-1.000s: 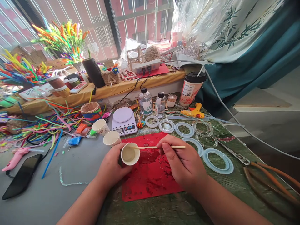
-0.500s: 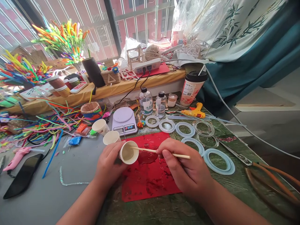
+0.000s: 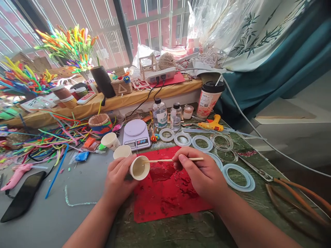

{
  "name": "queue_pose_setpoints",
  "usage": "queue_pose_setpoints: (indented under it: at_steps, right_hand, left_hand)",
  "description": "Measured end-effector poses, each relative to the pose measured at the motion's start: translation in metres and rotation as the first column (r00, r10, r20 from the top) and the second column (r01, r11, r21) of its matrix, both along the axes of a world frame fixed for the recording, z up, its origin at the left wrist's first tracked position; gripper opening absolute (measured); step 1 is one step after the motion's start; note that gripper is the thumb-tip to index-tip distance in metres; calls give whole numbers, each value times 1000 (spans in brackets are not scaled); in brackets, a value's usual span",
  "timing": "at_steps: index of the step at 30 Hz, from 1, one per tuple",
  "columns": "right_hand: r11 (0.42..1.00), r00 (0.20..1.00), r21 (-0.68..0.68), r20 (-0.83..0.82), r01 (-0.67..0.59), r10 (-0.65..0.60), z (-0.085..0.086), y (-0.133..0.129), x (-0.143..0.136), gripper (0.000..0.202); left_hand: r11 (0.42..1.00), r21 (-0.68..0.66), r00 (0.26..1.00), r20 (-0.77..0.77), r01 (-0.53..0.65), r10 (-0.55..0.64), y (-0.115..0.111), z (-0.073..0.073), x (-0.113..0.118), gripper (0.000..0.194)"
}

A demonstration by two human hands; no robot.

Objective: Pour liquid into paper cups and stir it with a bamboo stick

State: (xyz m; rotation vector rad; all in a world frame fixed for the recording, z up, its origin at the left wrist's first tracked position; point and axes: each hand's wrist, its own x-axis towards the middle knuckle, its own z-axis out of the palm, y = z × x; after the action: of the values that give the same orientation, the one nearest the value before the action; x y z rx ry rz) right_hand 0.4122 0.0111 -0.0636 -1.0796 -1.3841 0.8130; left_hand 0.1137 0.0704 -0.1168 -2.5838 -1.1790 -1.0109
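Left hand: the left hand (image 3: 117,179) grasps a paper cup (image 3: 137,162), its fingers curled round the side.
Held cup: raised over the left edge of the red sheet (image 3: 152,206), towards the sheet's far left corner; its mouth tilts towards the person and shows cloudy liquid inside.
Right hand: the right hand (image 3: 200,172) pinches a thin wooden stick (image 3: 161,160) between thumb and fingers, above the sheet's right half.
Stick: nearly level, one end just inside the cup's rim; I cannot tell whether it touches the liquid.
Red sheet: flat on the green surface (image 3: 160,234), with wet, dark patches across its middle.
Beyond the sheet's far left corner: a second paper cup (image 3: 122,151) just behind the left fingers, a third (image 3: 110,141) close by, and a lilac scale (image 3: 136,128) at the far edge.
Right of the sheet: a pale blue ring mould (image 3: 239,187), with scissors (image 3: 266,176) near the surface's right edge.
Far edge of the surface: two capped bottles, the larger (image 3: 159,115) left of the smaller (image 3: 176,119), and a yellow glue gun (image 3: 212,124) near the far right corner.
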Motion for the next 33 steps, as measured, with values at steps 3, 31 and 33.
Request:
queue_pose_setpoints:
  at_steps: [3,31,33]
  right_hand:
    - [999,1000,-35,-25,-20,19,-1,2,0,30]
    - [998,991,58,134,-40,31,4,-4,5,32]
    - [998,990,54,140,-41,33,4,-3,5,31]
  left_hand:
    - [1000,-5,1000,-2,14,-14,-1,1,1,56]
    - [1000,7,1000,-14,-24,24,-6,4,11,47]
    - [999,2,999,-14,-33,33,-6,4,12,47]
